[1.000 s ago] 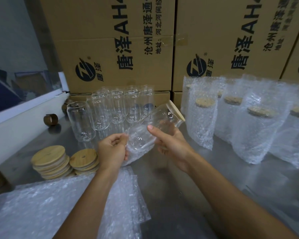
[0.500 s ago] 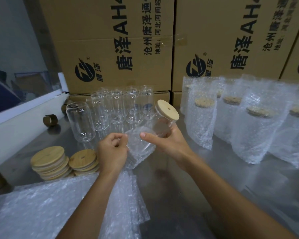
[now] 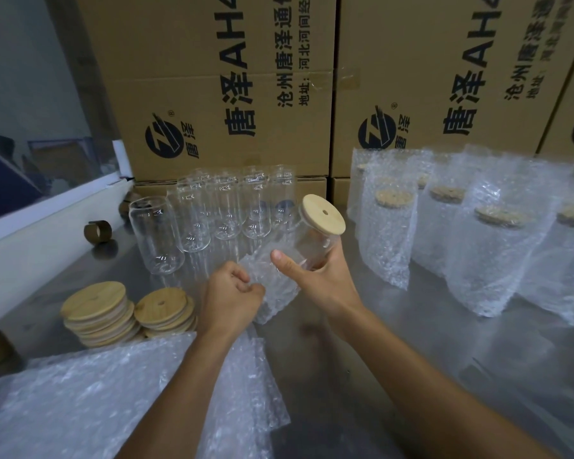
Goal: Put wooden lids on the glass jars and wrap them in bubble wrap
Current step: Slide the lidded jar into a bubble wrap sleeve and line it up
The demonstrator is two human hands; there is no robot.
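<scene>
A glass jar (image 3: 315, 246) with a round wooden lid (image 3: 323, 217) is tilted above the table, its lower half inside a bubble wrap bag (image 3: 275, 293). My right hand (image 3: 318, 276) grips the jar, thumb across its side. My left hand (image 3: 229, 296) pinches the bag's edge with curled fingers. Several bare glass jars (image 3: 193, 220) stand behind my hands. Two stacks of wooden lids (image 3: 96, 313) lie at the left. Several wrapped, lidded jars (image 3: 388, 233) stand at the right.
A pile of flat bubble wrap bags (image 3: 90, 399) covers the near left of the steel table (image 3: 444, 352). Printed cardboard boxes (image 3: 219, 84) wall off the back. Brown tape rolls (image 3: 97, 231) sit by the white ledge at left.
The jar has swung upright from lying sideways, so its lid now faces up. The bag has slid further up the jar, and both hands have closed in on it.
</scene>
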